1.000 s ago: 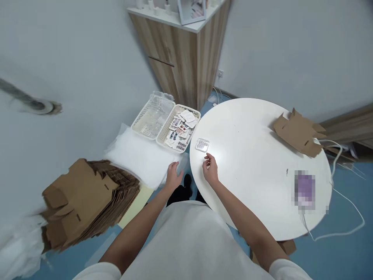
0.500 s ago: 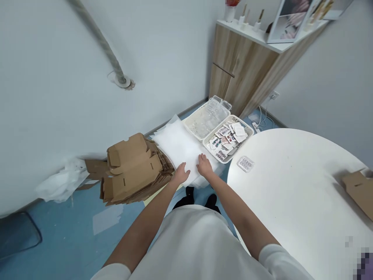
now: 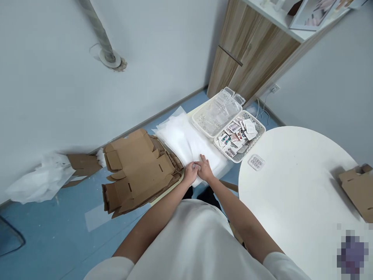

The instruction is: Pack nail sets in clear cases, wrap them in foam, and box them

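Observation:
A stack of thin white packing sheets (image 3: 186, 140) lies in front of me, its upper sheets uneven and creased toward my hands. At its near edge, my left hand (image 3: 190, 174) is closed, pinching the edge of a sheet. My right hand (image 3: 205, 168) rests on the stack with fingers spread, its thumb side meeting the left hand's fingertips. Whether they are sheets or flat bags, I cannot tell. Flattened brown cardboard boxes (image 3: 142, 169) are piled just left of the stack.
Behind the sheets sit a white basket of clear plastic cases (image 3: 214, 114) and a white basket of nail-set cards (image 3: 240, 134). A round white table (image 3: 291, 186) at right bears a small clear case (image 3: 256, 162) and a cardboard box (image 3: 357, 192). A wooden cabinet (image 3: 256, 42) stands behind.
My hands have come together at the near edge of the sheets; the left has closed on a sheet edge, and the top sheet has creased. The view has shifted slightly.

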{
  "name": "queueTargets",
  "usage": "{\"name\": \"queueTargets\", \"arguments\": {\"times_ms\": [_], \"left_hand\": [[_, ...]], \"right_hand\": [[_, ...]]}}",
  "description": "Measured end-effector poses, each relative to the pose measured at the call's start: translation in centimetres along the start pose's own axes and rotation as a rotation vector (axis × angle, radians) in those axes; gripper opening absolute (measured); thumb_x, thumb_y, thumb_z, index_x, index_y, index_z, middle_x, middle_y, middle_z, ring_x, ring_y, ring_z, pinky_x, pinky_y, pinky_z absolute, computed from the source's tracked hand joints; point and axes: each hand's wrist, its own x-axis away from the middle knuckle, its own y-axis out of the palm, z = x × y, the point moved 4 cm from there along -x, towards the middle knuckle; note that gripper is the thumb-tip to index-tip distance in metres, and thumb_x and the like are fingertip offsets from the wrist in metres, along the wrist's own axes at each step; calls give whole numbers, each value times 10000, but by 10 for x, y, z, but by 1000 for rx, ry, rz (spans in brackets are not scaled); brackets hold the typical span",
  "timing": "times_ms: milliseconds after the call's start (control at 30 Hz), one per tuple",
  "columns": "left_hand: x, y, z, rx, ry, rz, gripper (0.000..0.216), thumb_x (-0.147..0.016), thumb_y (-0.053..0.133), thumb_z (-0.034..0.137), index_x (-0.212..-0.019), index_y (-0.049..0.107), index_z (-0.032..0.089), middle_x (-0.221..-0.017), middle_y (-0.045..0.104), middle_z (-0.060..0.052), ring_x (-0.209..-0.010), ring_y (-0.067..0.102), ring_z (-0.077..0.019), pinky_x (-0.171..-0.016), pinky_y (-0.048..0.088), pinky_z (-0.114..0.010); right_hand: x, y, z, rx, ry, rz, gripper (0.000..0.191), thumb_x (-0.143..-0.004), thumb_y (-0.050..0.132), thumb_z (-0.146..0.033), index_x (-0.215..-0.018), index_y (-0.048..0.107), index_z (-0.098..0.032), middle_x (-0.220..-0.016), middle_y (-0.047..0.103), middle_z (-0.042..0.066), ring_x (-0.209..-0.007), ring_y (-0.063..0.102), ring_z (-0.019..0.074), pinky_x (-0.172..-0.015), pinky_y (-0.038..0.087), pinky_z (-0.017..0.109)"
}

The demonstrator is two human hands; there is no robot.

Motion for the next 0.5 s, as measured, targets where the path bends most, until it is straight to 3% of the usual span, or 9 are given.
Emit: {"name": "queueTargets", "arguments": {"times_ms": [200,333,433,500], "left_hand": [[-7,9,0,376,-170,91,260,-719,569,328,-910,570,151,-835,622,-74,-781,598,-167,-704,465,-296],[-12,14,6,470,-215,79,199,-704,581,322,-812,566,155,-730,601,-35,-690,581,-134,-632,460,-258],[-12,12,11,492,-203,78,188,-732,538,347,-770,549,163,-705,584,-16,-661,564,-112,-602,446,-232],[-9,10,14,491,-193,42,211,-762,491,378,-785,534,173,-718,581,-12,-653,560,-101,-589,441,-222]], "right_hand": [[6,-8,-15,-237,-108,-46,294,-711,481,-175,-956,640,-208,-1296,429,60,-1191,405,212,-962,351,349],[14,-11,-25,-214,-192,-73,260,-690,502,-163,-899,647,-219,-1247,481,44,-1166,429,229,-964,334,389],[15,-23,-22,-210,-59,129,261,-717,520,-241,-957,617,-215,-1292,431,64,-1223,352,249,-985,297,414],[14,-33,-14,-269,119,297,400,-718,542,-330,-1096,534,-201,-1298,413,103,-1184,394,245,-942,350,392]]}}
